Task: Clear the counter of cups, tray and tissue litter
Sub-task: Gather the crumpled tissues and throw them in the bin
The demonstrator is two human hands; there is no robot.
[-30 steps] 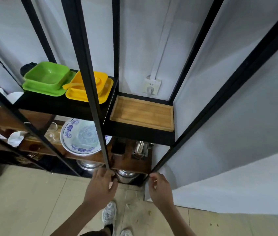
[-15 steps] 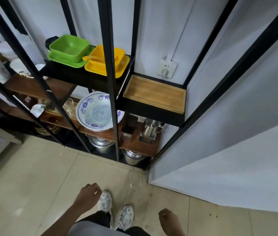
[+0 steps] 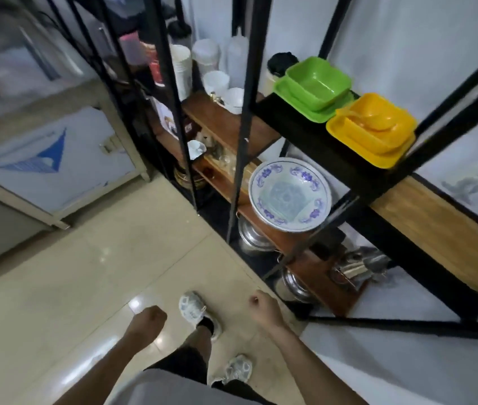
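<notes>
The wooden tray (image 3: 436, 229) lies on a black shelf at the right of the rack. White cups (image 3: 216, 81) stand on a brown shelf further back, beside a stack of paper cups (image 3: 181, 71). My left hand (image 3: 148, 320) hangs low over the floor tiles, fingers curled into a loose fist, holding nothing. My right hand (image 3: 261, 308) is also curled shut and empty, near the rack's lower front corner. Both hands are well clear of the shelves. No tissue litter is in view.
A black metal rack (image 3: 245, 112) holds green dishes (image 3: 316, 86), yellow dishes (image 3: 373, 128), a blue-patterned bowl (image 3: 289, 194) and steel pots (image 3: 251, 238). A cabinet with a blue-marked door (image 3: 56, 159) stands at the left. Beige floor tiles (image 3: 115, 258) lie between them.
My hands dropped from the rack's front posts to hang low by my legs. The view swung left, so the rack now sits to the right and the cabinet has come into sight.
</notes>
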